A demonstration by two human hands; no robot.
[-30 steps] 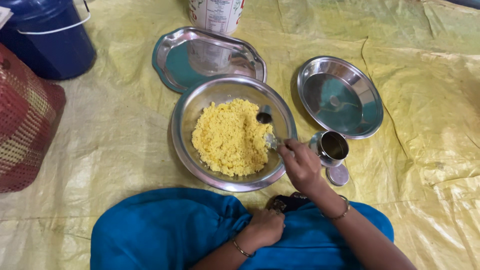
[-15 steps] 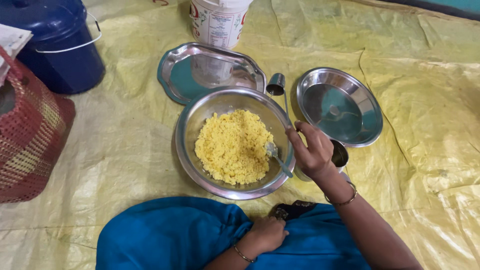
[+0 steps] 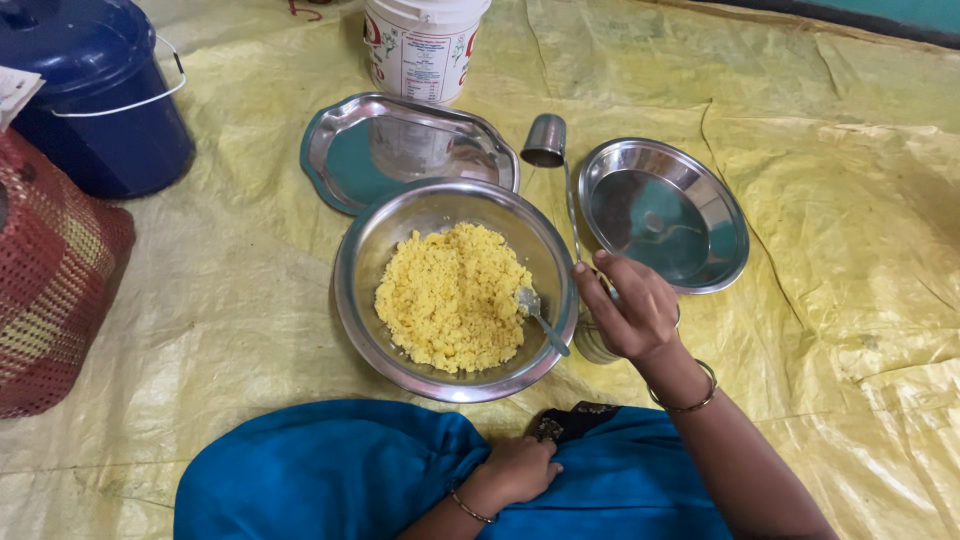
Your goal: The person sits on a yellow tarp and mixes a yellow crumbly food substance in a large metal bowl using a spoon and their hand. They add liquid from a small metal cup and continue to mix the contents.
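Steel ladle (image 3: 552,150) now lifted, right hand (image 3: 628,312)

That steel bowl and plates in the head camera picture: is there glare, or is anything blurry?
Head view: soft even light; the steel bowl and round plate show mild reflections, no harsh glare; yellow food and right hand look sharp; shadows faint.

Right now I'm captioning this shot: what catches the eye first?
The steel bowl of yellow crumbly food at centre, a spoon leaning inside. The right hand lifts a small ladle beside it; the left hand rests on blue cloth below.
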